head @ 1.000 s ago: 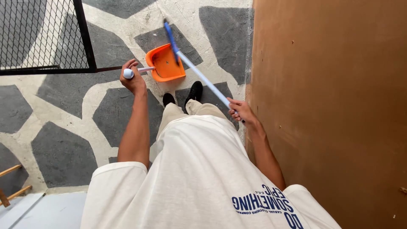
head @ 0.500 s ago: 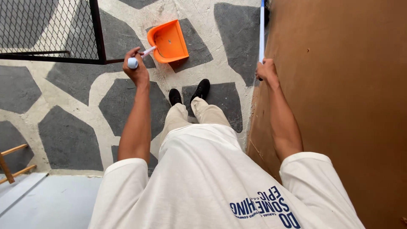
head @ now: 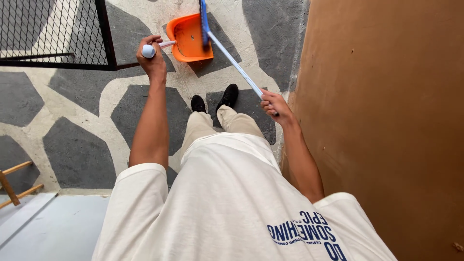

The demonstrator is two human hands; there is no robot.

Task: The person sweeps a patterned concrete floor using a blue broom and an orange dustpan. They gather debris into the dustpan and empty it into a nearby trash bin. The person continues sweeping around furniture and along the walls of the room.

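My left hand (head: pixel 152 53) grips the pale handle end of an orange dustpan (head: pixel 186 41), which rests tilted on the stone floor ahead of my feet. My right hand (head: pixel 275 104) holds the white shaft of a broom (head: pixel 237 67); its blue head reaches over the dustpan at the top of the view. My two black shoes (head: pixel 215 100) stand just behind the pan.
A black metal mesh gate (head: pixel 53 34) stands at the upper left. A brown wall (head: pixel 386 121) runs down the right side. The floor is grey stone with pale joints (head: pixel 87 145). Wooden rungs (head: pixel 14 181) and a pale slab sit at the lower left.
My right hand came away from the wall side and swung the broom back across, its head now over the dustpan. The left hand and dustpan stayed nearly in place.
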